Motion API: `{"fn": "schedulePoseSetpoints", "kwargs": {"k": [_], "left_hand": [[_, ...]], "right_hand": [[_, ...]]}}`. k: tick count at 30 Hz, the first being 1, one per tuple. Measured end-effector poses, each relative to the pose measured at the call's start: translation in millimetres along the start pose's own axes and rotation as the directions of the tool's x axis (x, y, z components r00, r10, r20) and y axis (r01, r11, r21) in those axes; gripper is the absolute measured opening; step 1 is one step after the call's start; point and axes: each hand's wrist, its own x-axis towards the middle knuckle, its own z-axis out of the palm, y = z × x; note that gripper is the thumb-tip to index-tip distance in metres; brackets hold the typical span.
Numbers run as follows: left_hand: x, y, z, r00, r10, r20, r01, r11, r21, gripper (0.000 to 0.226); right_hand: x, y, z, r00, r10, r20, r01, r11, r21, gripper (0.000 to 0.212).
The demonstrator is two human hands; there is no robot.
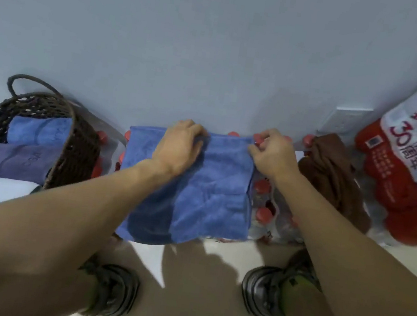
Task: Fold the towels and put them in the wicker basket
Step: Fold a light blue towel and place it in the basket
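Both hands grip the far edge of a blue towel (197,191) spread over red-capped bottles (261,212): left hand (179,148) mid-edge, right hand (271,155) at its right corner. The wicker basket (76,145), far left, holds two folded towels (16,159).

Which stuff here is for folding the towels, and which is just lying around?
For the job: blue towel, wicker basket, folded towels in it, brown towel, left hand, right hand.
Lying about: water bottle packs, red package.
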Motion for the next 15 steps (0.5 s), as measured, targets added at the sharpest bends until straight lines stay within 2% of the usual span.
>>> {"fn": "schedulePoseSetpoints", "kwargs": {"k": [4,9,12,15], "left_hand": [[25.3,-19.3,-0.1,0.997,-0.041,0.069,0.034,0.995,0.097,0.016],[34.4,-32.4,3.4,0.993,-0.034,0.115,0.018,0.990,0.137,0.027],[40.9,-35.1,3.3,0.991,-0.054,0.119,0.041,0.993,0.109,0.024],[45.8,-34.8,4.5,0.991,-0.105,0.079,0.105,0.994,0.008,0.017]], "right_hand": [[12.9,2.5,17.4,0.998,-0.019,0.060,0.020,1.000,-0.012,0.032],[29.8,1.3,27.4,0.995,0.101,-0.011,-0.101,0.995,-0.010,0.010],[30.0,0.6,30.7,0.992,0.120,-0.050,-0.119,0.993,0.018,0.015],[30.7,-0.2,29.8,0.986,0.146,-0.078,-0.140,0.987,0.082,0.017]]}}
